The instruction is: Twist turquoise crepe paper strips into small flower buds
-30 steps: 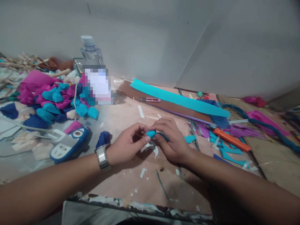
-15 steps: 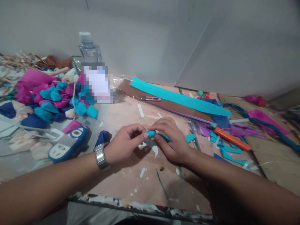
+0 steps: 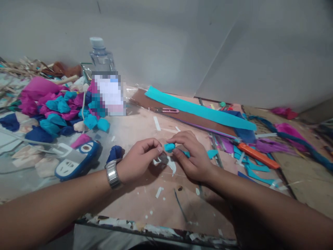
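Note:
A small rolled piece of turquoise crepe paper (image 3: 170, 148) sits in the pinch of my right hand (image 3: 193, 156), between thumb and forefinger. More turquoise paper shows behind those fingers, and a pointed turquoise scrap (image 3: 212, 153) lies just past them. Just left of the roll is my left hand (image 3: 142, 158), thumb and forefinger pressed together; whatever may be in that pinch cannot be made out. Its fingertips appear slightly apart from the roll. Under both hands lies a white curved scrap (image 3: 171, 165). A dark blue paper bud (image 3: 115, 153) is behind my left wrist.
Crumpled paper flowers (image 3: 56, 104) pile up at left, near a bottle (image 3: 102, 57) and a blue-white power strip (image 3: 78, 158). Turquoise (image 3: 197, 109) and brown (image 3: 145, 99) sheets lie behind my hands with pink thread snips (image 3: 170, 110). An orange cutter (image 3: 257, 155) is at right.
My left fingertips have come off the turquoise roll and sit slightly to its left. More of the roll shows, still pinched by my right hand. The view has shifted slightly.

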{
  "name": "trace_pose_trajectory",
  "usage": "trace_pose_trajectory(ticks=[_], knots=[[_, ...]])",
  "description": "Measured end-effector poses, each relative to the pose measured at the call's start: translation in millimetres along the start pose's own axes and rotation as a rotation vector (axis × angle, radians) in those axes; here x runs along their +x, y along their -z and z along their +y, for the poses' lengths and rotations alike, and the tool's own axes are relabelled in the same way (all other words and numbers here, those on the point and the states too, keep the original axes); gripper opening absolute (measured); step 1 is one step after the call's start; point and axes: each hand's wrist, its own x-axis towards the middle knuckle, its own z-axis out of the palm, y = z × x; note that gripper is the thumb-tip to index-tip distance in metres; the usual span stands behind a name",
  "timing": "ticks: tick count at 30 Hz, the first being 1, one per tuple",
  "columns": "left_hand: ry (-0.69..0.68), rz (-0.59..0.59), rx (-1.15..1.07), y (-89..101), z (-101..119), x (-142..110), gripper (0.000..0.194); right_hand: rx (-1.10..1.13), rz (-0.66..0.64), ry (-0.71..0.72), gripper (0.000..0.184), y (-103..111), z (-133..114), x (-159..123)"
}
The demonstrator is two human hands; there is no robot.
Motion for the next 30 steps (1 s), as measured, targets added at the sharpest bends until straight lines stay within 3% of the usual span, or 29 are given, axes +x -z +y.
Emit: trace_pose_trajectory(ticks=[11, 15, 18, 30], knots=[[-0.045, -0.015, 0.091, 1.7, -1.0, -0.7, 0.027, 0.016, 0.001, 0.002, 0.025, -0.2, -0.8, 0.0], [-0.149, 0.043, 0.164, 1.9, -4.2, -1.3, 0.023, -0.002, -0.039, 0.015, 0.028, -0.3, 0.0, 0.2], [-0.215, 0.014, 0.205, 1.1, -7.9, -2.0, 0.028, -0.031, -0.1, 0.036, 0.032, -1.8, 0.1, -0.1], [-0.247, 0.008, 0.297, 1.7, -11.5, -3.4, 0.021, -0.009, -0.144, 0.023, 0.031, -2.7, -1.5, -0.9]])
